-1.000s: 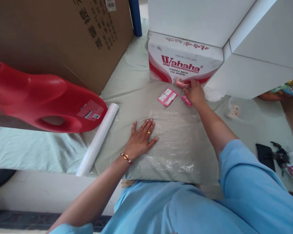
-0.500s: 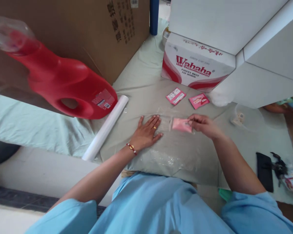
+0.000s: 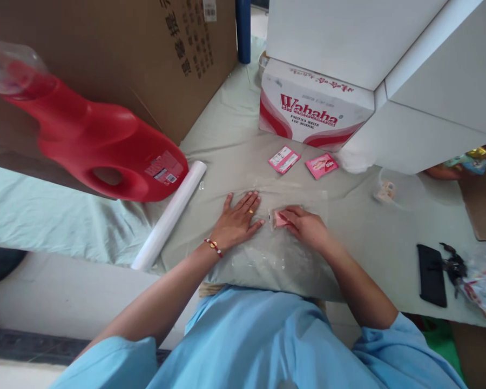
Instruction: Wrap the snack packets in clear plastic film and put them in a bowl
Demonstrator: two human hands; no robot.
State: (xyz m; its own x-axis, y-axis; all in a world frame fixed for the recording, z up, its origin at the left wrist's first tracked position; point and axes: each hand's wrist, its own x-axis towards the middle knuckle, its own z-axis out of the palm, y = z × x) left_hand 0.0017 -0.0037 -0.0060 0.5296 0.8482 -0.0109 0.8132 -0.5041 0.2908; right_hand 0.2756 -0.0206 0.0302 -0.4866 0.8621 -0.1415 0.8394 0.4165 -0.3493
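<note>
Pale green cloth (image 3: 235,143) covers the surface through mid-frame; white cabinets (image 3: 348,32) fill the upper right. Pink packet (image 3: 281,219): just right of frame centre, over the clear film (image 3: 263,263); I cannot tell from my view whether it touches. Right hand (image 3: 310,229) has it pinched between thumb and fingers. Left hand (image 3: 235,222), just left of it, lies flat with fingers spread, grasping nothing.

Handling note: I judge light, even pressure from the left palm best, so the film lies smooth. Packet wants to sit flat, grip eased gently to avoid dragging. Glints at lower centre suggest creases.

Outward: white-and-pink sachet (image 3: 284,159) and bright pink sachet (image 3: 322,165) above the packet, near the Wahaha carton (image 3: 316,116). White roll (image 3: 170,216) left of centre; red bottle (image 3: 121,121) at upper left.
</note>
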